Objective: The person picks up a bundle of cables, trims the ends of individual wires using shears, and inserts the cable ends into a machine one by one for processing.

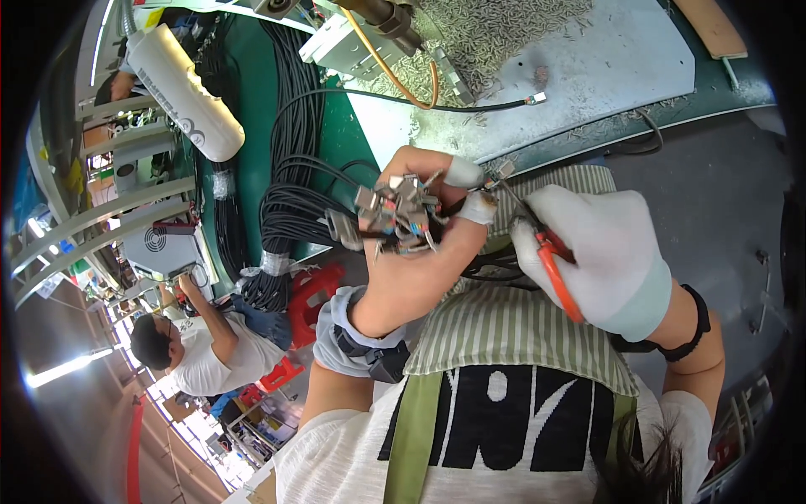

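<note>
My left hand (424, 273), with white finger cots on its thumb and index fingertip, is closed round a bunch of cable ends with metal connectors (403, 210). Between those two fingertips it pinches one cable whose small metal connector (503, 170) points up and to the right. My right hand (613, 252) wears a white glove and grips red-handled pliers (556, 270). Their narrow jaws reach close to the pinched connector; whether they touch it I cannot tell. Some black cables show between my hands, over the striped apron (512, 332).
Small metal bits lie heaped on the pale work plate (604, 76) beneath a machine head (390, 25). A single cable (470, 107) crosses the plate. Bundled black cables (294, 202) hang over the green bench at left. A white cylinder (180, 88), a red stool (315, 302) and a co-worker (214, 344) are farther left.
</note>
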